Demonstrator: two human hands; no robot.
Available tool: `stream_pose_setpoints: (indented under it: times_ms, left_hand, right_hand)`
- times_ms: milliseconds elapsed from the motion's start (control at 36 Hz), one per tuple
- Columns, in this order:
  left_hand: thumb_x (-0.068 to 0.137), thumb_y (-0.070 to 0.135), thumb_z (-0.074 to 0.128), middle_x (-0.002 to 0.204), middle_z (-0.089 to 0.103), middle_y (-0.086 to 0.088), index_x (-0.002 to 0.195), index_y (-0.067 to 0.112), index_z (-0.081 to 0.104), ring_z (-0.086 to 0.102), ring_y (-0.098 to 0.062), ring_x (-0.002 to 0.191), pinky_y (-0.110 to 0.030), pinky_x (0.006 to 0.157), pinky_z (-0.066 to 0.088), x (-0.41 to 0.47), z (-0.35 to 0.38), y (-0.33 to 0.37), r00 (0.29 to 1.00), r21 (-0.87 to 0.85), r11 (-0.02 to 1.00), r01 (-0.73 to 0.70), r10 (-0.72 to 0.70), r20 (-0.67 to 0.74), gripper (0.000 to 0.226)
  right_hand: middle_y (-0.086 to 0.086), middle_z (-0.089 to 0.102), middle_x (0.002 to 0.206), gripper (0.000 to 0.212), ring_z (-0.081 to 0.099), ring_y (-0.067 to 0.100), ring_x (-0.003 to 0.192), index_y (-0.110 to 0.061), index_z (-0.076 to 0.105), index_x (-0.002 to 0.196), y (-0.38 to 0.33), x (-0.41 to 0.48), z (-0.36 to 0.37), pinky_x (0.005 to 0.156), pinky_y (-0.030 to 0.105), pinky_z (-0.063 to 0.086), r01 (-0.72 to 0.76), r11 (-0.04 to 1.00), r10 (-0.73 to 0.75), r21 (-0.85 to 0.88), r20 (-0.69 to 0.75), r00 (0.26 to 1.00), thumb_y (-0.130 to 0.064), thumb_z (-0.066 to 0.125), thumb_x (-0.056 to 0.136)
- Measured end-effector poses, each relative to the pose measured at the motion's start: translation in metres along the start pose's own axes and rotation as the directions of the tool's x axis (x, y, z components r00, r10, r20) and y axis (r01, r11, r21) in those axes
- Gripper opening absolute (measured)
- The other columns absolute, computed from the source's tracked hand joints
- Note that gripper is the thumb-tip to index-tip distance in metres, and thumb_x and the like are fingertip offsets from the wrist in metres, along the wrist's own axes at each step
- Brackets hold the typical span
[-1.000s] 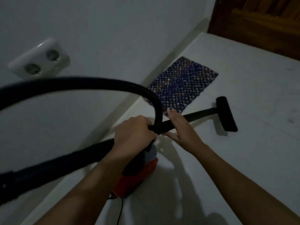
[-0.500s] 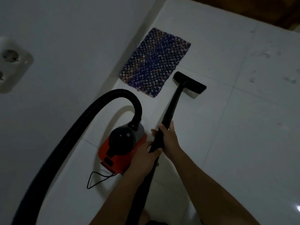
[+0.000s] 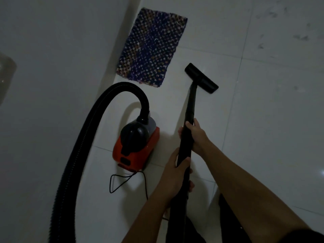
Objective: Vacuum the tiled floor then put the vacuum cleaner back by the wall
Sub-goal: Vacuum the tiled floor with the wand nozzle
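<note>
A small red and black vacuum cleaner (image 3: 135,146) sits on the white tiled floor (image 3: 263,120) close to the wall. Its ribbed black hose (image 3: 82,146) arches up from the top and runs down the left side. The black wand (image 3: 188,123) points away from me and ends in a flat floor nozzle (image 3: 201,78) resting on the tiles. My right hand (image 3: 195,135) grips the wand further along. My left hand (image 3: 175,176) grips it nearer to me.
A purple woven mat (image 3: 150,48) lies against the wall (image 3: 52,67) beyond the vacuum. A thin black cord (image 3: 128,179) loops on the floor behind the vacuum. A white wall socket (image 3: 6,74) shows at the left edge. Dirt specks (image 3: 299,37) mark the far right tiles.
The view has tilted down from the wall to the floor. The hose dropped out of the foreground, and the wand swung from pointing right to pointing straight ahead, both hands still on it.
</note>
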State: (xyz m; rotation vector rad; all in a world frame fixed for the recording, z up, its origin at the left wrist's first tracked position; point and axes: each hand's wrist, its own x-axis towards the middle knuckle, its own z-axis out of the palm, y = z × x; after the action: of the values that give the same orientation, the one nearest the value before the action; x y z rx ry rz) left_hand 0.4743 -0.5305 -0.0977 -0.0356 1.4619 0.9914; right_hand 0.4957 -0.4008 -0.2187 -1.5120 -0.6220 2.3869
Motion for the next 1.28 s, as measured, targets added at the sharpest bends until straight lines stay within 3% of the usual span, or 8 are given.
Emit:
stream_pose_setpoints:
  times_ms: [83, 250, 528, 722, 861, 1111, 1222, 1278]
  left_hand:
    - [0.098, 0.024, 0.047, 0.077, 0.057, -0.009, 0.135, 0.033, 0.040, 0.052, -0.017, 0.044, -0.024, 0.043, 0.047, 0.010, 0.013, 0.001, 1.000, -0.066, 0.998, 0.006, -0.006, -0.012, 0.039]
    - [0.098, 0.019, 0.047, 0.075, 0.056, -0.012, 0.139, 0.025, 0.041, 0.050, -0.016, 0.040, -0.022, 0.040, 0.045, 0.033, 0.045, 0.017, 1.000, -0.156, 0.988, -0.002, 0.003, 0.010, 0.042]
    - [0.098, 0.030, 0.047, 0.086, 0.062, -0.010, 0.137, 0.029, 0.043, 0.058, -0.017, 0.048, -0.025, 0.046, 0.047, 0.094, 0.097, 0.080, 0.998, -0.199, 0.978, 0.068, -0.066, 0.013, 0.040]
    - [0.099, 0.035, 0.043, 0.091, 0.057, -0.011, 0.129, 0.033, 0.042, 0.055, -0.018, 0.052, -0.024, 0.045, 0.049, 0.141, 0.130, 0.142, 0.993, -0.102, 0.989, 0.105, -0.099, 0.059, 0.030]
    - [0.101, 0.035, 0.037, 0.078, 0.055, -0.007, 0.131, 0.032, 0.039, 0.050, -0.015, 0.043, -0.021, 0.038, 0.043, 0.187, 0.137, 0.187, 0.995, -0.049, 0.993, 0.104, -0.104, -0.001, 0.031]
    - [0.100, 0.038, 0.038, 0.075, 0.055, -0.006, 0.135, 0.030, 0.041, 0.048, -0.013, 0.038, -0.020, 0.038, 0.043, 0.264, 0.116, 0.280, 0.997, -0.025, 0.996, 0.081, -0.081, -0.014, 0.036]
    - [0.100, 0.036, 0.039, 0.087, 0.057, -0.008, 0.131, 0.028, 0.044, 0.053, -0.016, 0.057, -0.029, 0.054, 0.047, 0.291, 0.113, 0.313, 0.998, 0.058, 0.997, 0.042, -0.038, -0.054, 0.033]
    - [0.101, 0.034, 0.037, 0.088, 0.056, -0.007, 0.116, 0.034, 0.051, 0.053, -0.017, 0.064, -0.033, 0.061, 0.046, 0.307, 0.116, 0.329, 0.998, 0.095, 0.995, 0.024, -0.019, -0.053, 0.021]
  right_hand:
    - [0.012, 0.058, 0.088, 0.023, 0.061, 0.020, 0.072, -0.019, 0.047, 0.120, -0.007, -0.005, -0.014, 0.062, 0.030, 0.053, -0.051, 0.986, 0.043, 0.158, 0.058, 0.997, -0.016, 0.049, 0.098]
    - [0.008, 0.051, 0.073, 0.009, 0.053, 0.011, 0.047, -0.019, 0.046, 0.107, -0.036, 0.003, -0.023, 0.043, 0.020, 0.048, -0.052, 0.940, 0.035, 0.338, 0.057, 0.998, -0.015, 0.044, 0.099]
    - [0.007, 0.046, 0.066, 0.009, 0.045, 0.013, 0.044, -0.020, 0.043, 0.108, -0.137, 0.051, -0.034, 0.040, 0.020, 0.042, -0.081, 0.993, 0.084, 0.081, -0.028, 0.996, -0.014, 0.041, 0.101]
    - [0.008, 0.042, 0.062, 0.013, 0.041, 0.018, 0.048, -0.020, 0.039, 0.110, -0.209, 0.096, -0.034, 0.040, 0.024, 0.041, -0.068, 0.976, 0.054, -0.207, -0.073, 0.996, -0.012, 0.038, 0.101]
    - [0.010, 0.043, 0.061, 0.040, 0.043, 0.019, 0.048, -0.031, 0.029, 0.137, -0.253, 0.140, -0.017, 0.041, 0.025, 0.041, -0.092, 0.965, 0.070, -0.245, -0.096, 0.993, -0.015, 0.036, 0.102]
    - [0.008, 0.039, 0.064, 0.030, 0.040, 0.020, 0.048, -0.021, 0.034, 0.130, -0.328, 0.222, 0.042, 0.041, 0.027, 0.040, -0.036, 0.950, -0.001, -0.311, -0.118, 0.993, -0.011, 0.033, 0.101]
    - [0.008, 0.041, 0.066, 0.034, 0.042, 0.019, 0.049, -0.027, 0.034, 0.130, -0.355, 0.253, 0.056, 0.043, 0.027, 0.042, -0.048, 0.948, 0.014, -0.315, -0.111, 0.994, -0.012, 0.033, 0.100]
    - [0.009, 0.041, 0.066, 0.037, 0.042, 0.020, 0.048, -0.029, 0.033, 0.132, -0.369, 0.270, 0.060, 0.042, 0.028, 0.042, -0.048, 0.948, 0.017, -0.314, -0.099, 0.995, -0.012, 0.033, 0.100]
